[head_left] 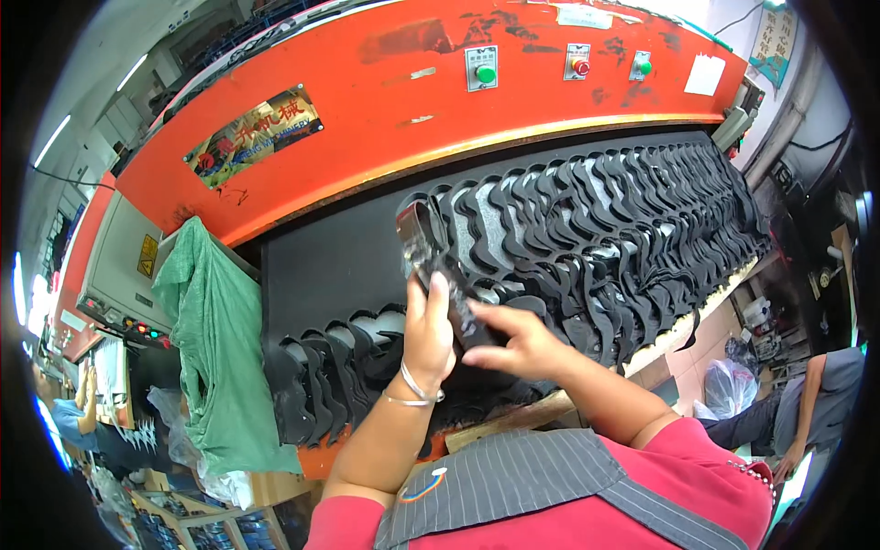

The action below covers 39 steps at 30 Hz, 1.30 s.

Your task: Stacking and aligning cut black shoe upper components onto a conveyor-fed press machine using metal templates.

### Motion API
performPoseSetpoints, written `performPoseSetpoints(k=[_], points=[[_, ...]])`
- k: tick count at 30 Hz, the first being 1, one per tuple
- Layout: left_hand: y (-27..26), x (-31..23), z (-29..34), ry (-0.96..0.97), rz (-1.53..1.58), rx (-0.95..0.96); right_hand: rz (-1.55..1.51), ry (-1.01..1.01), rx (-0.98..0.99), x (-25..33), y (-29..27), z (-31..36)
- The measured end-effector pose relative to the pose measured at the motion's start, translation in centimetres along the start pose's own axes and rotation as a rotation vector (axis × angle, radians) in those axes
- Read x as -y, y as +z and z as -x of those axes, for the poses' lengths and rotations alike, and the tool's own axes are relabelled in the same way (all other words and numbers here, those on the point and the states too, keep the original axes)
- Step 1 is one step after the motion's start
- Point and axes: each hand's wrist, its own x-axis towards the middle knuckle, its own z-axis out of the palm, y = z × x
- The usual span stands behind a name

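Observation:
Between my two hands is a dark, curved piece with a shiny, silvery upper end (416,231); motion blur keeps its exact kind from showing. My left hand (427,337) is closed round its left side, a silver bangle on the wrist. On the lower right part, my right hand (519,341) grips with thumb and fingers. Beyond and to the right, rows of wavy black strips (587,206) lie on a black machine bed (316,261), with grey surface showing between some. More curved black pieces (316,376) sit in a row at the bed's near left.
A red-orange machine beam (385,101) spans the far side, carrying green buttons (485,74) and a red button (581,67). Green cloth (215,348) hangs at the left beside a grey control box (128,261). Another person (811,412) is at the right, and another (78,412) at far left.

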Motion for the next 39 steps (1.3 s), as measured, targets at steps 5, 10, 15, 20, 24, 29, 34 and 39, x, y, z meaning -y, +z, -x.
performPoseSetpoints(k=[5, 10, 15, 20, 24, 29, 34, 39], points=[[-0.9, -1.3, 2.7, 0.050, -0.391, 0.201, -0.022, 0.088, 0.328, 0.6, 0.2, 1.1], [-2.4, -8.6, -0.3, 0.210, -1.316, 0.396, 0.285, 0.188, 0.321, 4.5, -3.2, 0.0], [-4.9, -17.0, -1.8, -0.219, -2.010, 0.276, 0.489, 0.185, 0.004, 4.2, -8.2, 0.6], [-6.5, -16.0, -1.4, -0.122, -1.294, 0.349, 0.347, 0.421, -0.211, 2.9, -10.3, -1.0], [-9.2, -14.4, -4.0, -0.218, -0.132, 0.355, 0.765, 0.313, -0.091, -0.7, -7.7, -2.1], [-10.1, -10.6, -5.2, -0.345, 0.144, 0.110, 1.339, 0.567, 0.321, -3.9, -5.5, -4.4], [-12.4, -10.2, -4.4, -0.418, 0.305, 0.291, 0.673, -0.187, -0.009, 0.0, 1.7, -12.1], [-8.1, -10.6, -2.8, -0.209, -0.154, -0.041, 0.499, 0.031, 0.238, -8.5, 8.9, -13.5]])
